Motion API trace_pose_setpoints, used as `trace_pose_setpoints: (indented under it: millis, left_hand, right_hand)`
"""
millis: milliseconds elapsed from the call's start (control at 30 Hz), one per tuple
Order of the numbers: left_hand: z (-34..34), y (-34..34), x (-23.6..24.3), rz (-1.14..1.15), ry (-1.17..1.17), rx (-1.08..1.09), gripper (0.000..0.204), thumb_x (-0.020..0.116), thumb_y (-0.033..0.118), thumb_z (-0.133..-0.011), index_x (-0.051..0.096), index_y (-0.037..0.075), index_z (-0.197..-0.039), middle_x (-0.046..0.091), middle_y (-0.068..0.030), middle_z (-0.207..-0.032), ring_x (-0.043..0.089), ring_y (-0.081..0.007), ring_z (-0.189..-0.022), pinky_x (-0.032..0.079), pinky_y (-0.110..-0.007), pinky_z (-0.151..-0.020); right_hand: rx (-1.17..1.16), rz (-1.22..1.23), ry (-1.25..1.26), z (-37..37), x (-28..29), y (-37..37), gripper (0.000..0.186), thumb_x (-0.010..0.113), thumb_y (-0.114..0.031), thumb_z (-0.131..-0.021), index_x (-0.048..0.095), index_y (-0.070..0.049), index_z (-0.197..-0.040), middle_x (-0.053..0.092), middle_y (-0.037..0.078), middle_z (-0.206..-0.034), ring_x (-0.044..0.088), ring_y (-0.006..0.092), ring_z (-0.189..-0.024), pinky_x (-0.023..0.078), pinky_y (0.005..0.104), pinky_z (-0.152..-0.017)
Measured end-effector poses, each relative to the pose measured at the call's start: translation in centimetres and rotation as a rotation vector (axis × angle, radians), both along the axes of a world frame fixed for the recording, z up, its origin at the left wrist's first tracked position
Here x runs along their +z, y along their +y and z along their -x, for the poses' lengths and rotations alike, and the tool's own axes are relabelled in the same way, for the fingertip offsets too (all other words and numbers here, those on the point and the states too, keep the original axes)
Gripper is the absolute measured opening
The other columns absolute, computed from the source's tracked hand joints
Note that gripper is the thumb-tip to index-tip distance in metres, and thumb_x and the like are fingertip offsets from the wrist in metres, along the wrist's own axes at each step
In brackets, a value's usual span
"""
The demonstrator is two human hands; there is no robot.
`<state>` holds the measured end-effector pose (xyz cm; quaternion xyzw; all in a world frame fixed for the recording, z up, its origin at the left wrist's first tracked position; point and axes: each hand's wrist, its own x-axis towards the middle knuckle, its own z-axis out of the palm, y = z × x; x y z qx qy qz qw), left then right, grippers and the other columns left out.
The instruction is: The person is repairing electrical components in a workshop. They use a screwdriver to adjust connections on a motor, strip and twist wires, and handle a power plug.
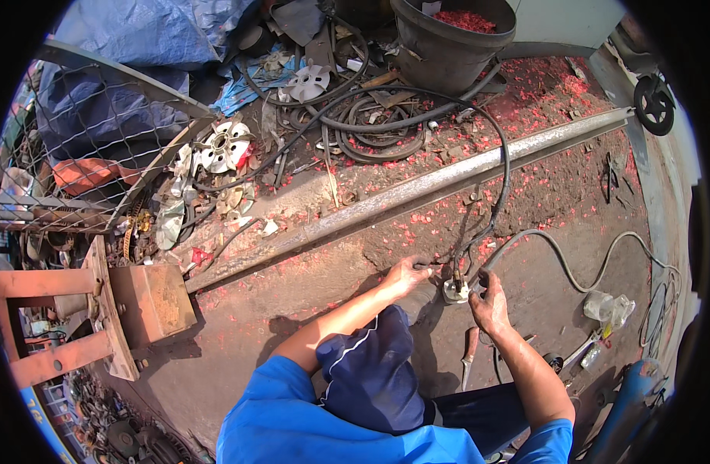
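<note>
On the dirty ground in front of me sits a small whitish fitting (455, 291), with a black cable (503, 166) arching down to it from the far side. My right hand (490, 305) is at its right edge, fingers closed on the end of a grey cable (552, 241) that snakes off to the right. Just left of the fitting is my left hand (407, 277), its thumb and fingers pinched together. Something dark shows at those fingertips, too small to name. A knife (469, 352) with a wooden handle lies below the fitting, near my leg.
A long metal bar (417, 182) crosses the ground beyond my hands. Behind it stand coiled hoses (378, 143) and a black tub (448, 58) with red scraps. An orange metal frame (49, 282) is at left; a clear plastic cup (599, 305) lies at right, near a blue cylinder (629, 410).
</note>
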<state>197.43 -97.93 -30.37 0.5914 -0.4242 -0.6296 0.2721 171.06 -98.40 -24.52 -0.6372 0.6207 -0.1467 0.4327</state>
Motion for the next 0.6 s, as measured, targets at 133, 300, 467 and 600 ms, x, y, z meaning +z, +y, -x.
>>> trace_pose_setpoints:
  millis: [133, 300, 467, 600]
  left_hand:
    - [-1.4, -0.2, 0.8, -0.056, 0.014, 0.052, 0.035, 0.069, 0.023, -0.092, 0.067, -0.002, -0.116, 0.073, -0.0118, -0.101, 0.068, -0.0196, -0.095, 0.053, -0.035, -0.085]
    - [0.0, -1.5, 1.1, 0.046, -0.136, -0.049, 0.036, 0.067, 0.026, -0.091, 0.068, -0.002, -0.113, 0.074, -0.0167, -0.101, 0.071, -0.026, -0.097, 0.054, -0.039, -0.086]
    - [2.2, -2.1, 1.5, 0.167, -0.142, -0.13, 0.038, 0.068, 0.027, -0.091, 0.067, -0.002, -0.116, 0.072, -0.0196, -0.105, 0.071, -0.0293, -0.102, 0.055, -0.04, -0.089]
    - [1.0, -0.5, 0.7, 0.22, -0.16, -0.133, 0.037, 0.067, 0.027, -0.09, 0.068, 0.0, -0.115, 0.071, -0.0212, -0.107, 0.07, -0.032, -0.101, 0.054, -0.041, -0.09]
  right_hand:
    - [-0.014, 0.002, 0.009, 0.1, 0.4, 1.1, 0.057, 0.065, -0.01, -0.083, 0.048, 0.001, -0.136, 0.059, 0.027, -0.125, 0.059, 0.0408, -0.119, 0.048, 0.0486, -0.101]
    - [-0.136, -0.149, -0.075, 2.3, -1.4, 3.2, 0.059, 0.062, -0.007, -0.086, 0.045, 0.003, -0.141, 0.056, 0.027, -0.134, 0.057, 0.0381, -0.126, 0.046, 0.0471, -0.106]
    - [-0.141, -0.185, -0.124, 1.9, -0.7, 1.8, 0.053, 0.057, -0.003, -0.091, 0.043, 0.004, -0.142, 0.056, 0.027, -0.138, 0.054, 0.0353, -0.132, 0.04, 0.0442, -0.114]
    - [-0.131, -0.156, -0.111, 0.6, -0.1, 1.3, 0.049, 0.058, -0.005, -0.092, 0.048, 0.002, -0.139, 0.059, 0.024, -0.135, 0.057, 0.0334, -0.129, 0.043, 0.0436, -0.111]
